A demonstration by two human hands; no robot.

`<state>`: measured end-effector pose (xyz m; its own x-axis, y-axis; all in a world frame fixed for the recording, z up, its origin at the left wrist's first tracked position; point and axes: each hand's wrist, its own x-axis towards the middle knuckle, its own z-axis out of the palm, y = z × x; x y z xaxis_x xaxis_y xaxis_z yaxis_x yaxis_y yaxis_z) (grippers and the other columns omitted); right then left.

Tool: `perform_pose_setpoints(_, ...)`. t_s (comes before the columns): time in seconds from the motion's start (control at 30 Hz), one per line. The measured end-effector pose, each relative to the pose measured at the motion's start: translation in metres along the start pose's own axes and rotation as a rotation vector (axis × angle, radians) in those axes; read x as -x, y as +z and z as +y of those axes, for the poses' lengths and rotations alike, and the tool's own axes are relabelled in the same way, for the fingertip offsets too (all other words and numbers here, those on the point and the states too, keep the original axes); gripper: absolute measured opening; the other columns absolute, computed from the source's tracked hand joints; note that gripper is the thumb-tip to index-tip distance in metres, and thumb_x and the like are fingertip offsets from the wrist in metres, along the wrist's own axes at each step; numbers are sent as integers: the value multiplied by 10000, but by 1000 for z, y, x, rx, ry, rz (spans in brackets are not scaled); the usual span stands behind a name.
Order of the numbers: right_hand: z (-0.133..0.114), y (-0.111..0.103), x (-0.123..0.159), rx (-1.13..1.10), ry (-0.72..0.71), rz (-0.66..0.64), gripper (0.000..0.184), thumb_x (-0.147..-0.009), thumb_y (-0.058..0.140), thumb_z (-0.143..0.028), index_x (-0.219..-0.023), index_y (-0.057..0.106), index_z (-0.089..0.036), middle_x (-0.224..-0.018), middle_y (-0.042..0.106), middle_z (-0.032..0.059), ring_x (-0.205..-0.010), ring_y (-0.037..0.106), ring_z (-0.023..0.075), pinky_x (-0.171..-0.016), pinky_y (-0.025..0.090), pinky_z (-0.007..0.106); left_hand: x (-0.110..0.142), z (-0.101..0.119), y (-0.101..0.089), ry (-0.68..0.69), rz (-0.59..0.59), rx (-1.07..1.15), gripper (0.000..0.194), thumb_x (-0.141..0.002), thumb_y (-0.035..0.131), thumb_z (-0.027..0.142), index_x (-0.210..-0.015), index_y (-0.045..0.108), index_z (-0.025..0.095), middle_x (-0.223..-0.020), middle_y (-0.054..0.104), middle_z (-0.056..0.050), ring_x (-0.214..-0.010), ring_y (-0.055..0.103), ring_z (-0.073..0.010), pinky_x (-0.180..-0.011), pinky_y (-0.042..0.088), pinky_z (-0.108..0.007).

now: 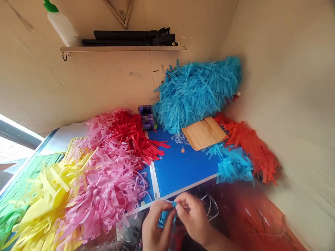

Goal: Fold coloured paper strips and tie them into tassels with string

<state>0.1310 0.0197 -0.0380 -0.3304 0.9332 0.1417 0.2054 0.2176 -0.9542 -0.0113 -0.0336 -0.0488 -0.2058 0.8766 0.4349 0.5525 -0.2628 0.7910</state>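
Observation:
Both hands meet just off the front edge of the blue table [180, 172]. My left hand [158, 223] is closed on a small piece of blue tissue fringe [163, 219], part of which hangs below its fingers. My right hand [192, 216] pinches the upper end of the same piece, fingertips close to the left thumb and forefinger. The palms hide much of the fringe. Nearest on the table lie a heap of pink fringe [110, 188] to the left and a smaller bunch of blue fringe [232, 162] to the right.
A large blue fringe pile [199, 92] leans in the corner. Red fringe [133, 136], yellow fringe [49, 195] and orange fringe [251, 146] lie around. A brown envelope [204, 134] rests on the table. Above, a shelf [123, 49] carries black items and a white bottle [61, 26].

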Motion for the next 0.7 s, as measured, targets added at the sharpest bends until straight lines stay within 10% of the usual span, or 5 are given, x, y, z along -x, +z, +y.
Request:
perform_pose_setpoints(0.17,10,-1,-2,-61,84,-41,211,-887,544,-309,-778,638,-155,-649,635,21,-572,584,129,-556,443,211,-4,6,-3,-269,-134,146,69,-808,715,273,-756,706,229,-774,731,-11,-748,682,-173,-718,542,-249)
perform_pose_setpoints(0.37,-2,-18,-2,-161,209,-33,272,-891,587,-397,-749,622,-168,-633,598,-3,-577,542,119,-559,432,208,-2,12,0,-1002,-61,865,348,-642,866,454,-791,754,160,-662,693,-20,-599,601,-123,-581,483,-204)
perform_pose_setpoints(0.7,-10,-12,1,-168,278,-145,250,-878,561,-373,-720,557,-178,-630,642,23,-549,588,140,-527,443,229,-3,17,7,-900,-29,895,313,-676,855,424,-781,682,185,-631,661,6,-630,600,-128,-636,477,-208)
